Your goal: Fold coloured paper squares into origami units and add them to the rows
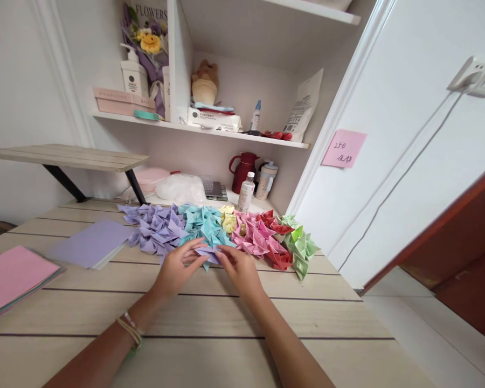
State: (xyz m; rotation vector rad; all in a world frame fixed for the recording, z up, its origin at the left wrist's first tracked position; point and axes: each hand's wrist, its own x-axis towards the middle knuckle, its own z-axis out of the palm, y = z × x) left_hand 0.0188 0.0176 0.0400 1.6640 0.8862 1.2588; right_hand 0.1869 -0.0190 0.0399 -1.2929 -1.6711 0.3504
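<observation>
Between my two hands is a small piece of folded purple paper (208,253), held just in front of a heap of origami. My left hand (182,265) pinches its left side, fingers closed on the paper. At its right side, my right hand (237,265) grips it between thumb and fingers. Behind them lie purple origami pieces (157,229), blue origami pieces (202,221), a few yellow ones (228,218), pink ones (254,234), red ones (281,260) and green ones (301,245).
Purple sheets (91,242) and pink sheets (18,277) lie at the left of the wooden table (178,345). A raised wooden stand (64,156) is at back left. Behind the origami are a bottle (246,194), a red jug (243,171) and a tumbler (266,180), under shelves.
</observation>
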